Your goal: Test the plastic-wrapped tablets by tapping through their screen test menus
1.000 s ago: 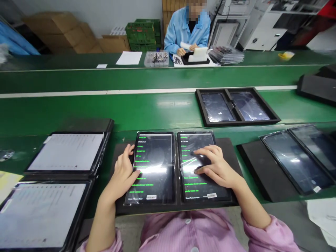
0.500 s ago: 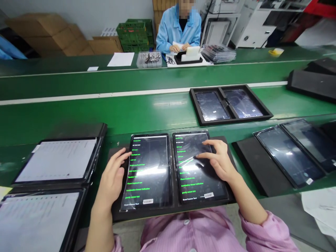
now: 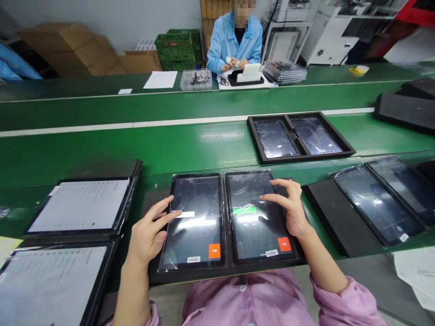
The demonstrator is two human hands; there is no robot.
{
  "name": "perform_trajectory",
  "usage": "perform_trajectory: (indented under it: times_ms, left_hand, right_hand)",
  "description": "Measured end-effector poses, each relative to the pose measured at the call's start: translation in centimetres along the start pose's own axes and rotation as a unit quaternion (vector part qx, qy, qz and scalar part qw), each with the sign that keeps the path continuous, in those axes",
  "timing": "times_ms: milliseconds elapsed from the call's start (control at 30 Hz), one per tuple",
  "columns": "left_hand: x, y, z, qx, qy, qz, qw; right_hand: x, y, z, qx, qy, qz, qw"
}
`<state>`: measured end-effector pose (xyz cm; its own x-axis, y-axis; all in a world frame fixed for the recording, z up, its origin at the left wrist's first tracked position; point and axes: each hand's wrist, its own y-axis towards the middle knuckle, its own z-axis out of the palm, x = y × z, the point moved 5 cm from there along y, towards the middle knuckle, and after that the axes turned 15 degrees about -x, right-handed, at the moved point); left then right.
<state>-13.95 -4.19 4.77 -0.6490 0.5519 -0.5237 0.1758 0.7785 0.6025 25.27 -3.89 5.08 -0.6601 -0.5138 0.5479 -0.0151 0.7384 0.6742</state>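
Two tablets lie side by side on a black foam tray in front of me. On the left tablet (image 3: pixel 193 235) a white bar and an orange "Fail" square show on a dark screen. A green bar and another "Fail" square light up the right tablet (image 3: pixel 253 226). My left hand (image 3: pixel 149 233) is at the left tablet's left edge, fingers apart, one fingertip at the white bar. Over the upper right of the right tablet is my right hand (image 3: pixel 292 206), its fingers spread and holding nothing. Whether its fingertips touch the glass I cannot tell.
Two tablets with white screens (image 3: pixel 78 206) lie at my left. To the right, dark tablets (image 3: pixel 377 199) rest on black foam. A black tray (image 3: pixel 302 158) with two tablets sits on the green belt (image 3: pixel 170 145). Across it, a person in blue (image 3: pixel 217 43) works.
Both screens switched from a green-text test list to dark pages with a bar and an orange "Fail" square. My left hand's finger moved right onto the left screen; the right hand stays over its tablet.
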Motion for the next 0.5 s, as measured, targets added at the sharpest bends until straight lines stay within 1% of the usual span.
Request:
perform_trajectory:
  times_ms: [67, 100, 167, 200, 267, 333, 400, 433, 500]
  left_hand:
    - [0.0, 0.0, 0.0, 0.011, -0.011, -0.003, 1.0]
    - [0.1, 0.0, -0.1, 0.026, -0.011, -0.009, 1.0]
    - [0.2, 0.1, -0.3, 0.072, 0.0, -0.028, 0.997]
    - [0.2, 0.3, -0.5, 0.094, 0.01, -0.042, 0.995]
    - [0.3, 1.2, -1.2, 0.12, 0.02, -0.073, 0.99]
    - [0.3, 2.9, -1.7, 0.133, 0.011, -0.098, 0.986]
    - [0.1, 5.2, -1.1, 0.164, 0.016, -0.101, 0.981]
    - [0.0, 6.4, -0.4, 0.183, 0.029, -0.096, 0.978]
    - [-0.3, 8.7, 1.7, 0.215, 0.065, -0.082, 0.971]
  right_hand:
    - [-0.5, -0.1, -0.5, -0.034, 0.002, 0.029, 0.999]
    - [-0.7, -0.1, -0.8, -0.047, 0.005, 0.04, 0.998]
    - [-1.1, -0.1, -1.3, -0.065, 0.015, 0.06, 0.996]
    - [-1.4, -0.1, -1.5, -0.063, 0.023, 0.069, 0.995]
    - [-2.3, 0.4, -1.7, -0.035, 0.045, 0.092, 0.994]
    - [-3.6, 1.4, -1.4, 0.019, 0.073, 0.113, 0.991]
    - [-5.0, 2.7, -0.4, 0.057, 0.097, 0.123, 0.986]
    - [-5.7, 3.4, 0.2, 0.058, 0.101, 0.124, 0.985]
    - [-6.9, 4.6, 1.5, 0.029, 0.099, 0.118, 0.988]
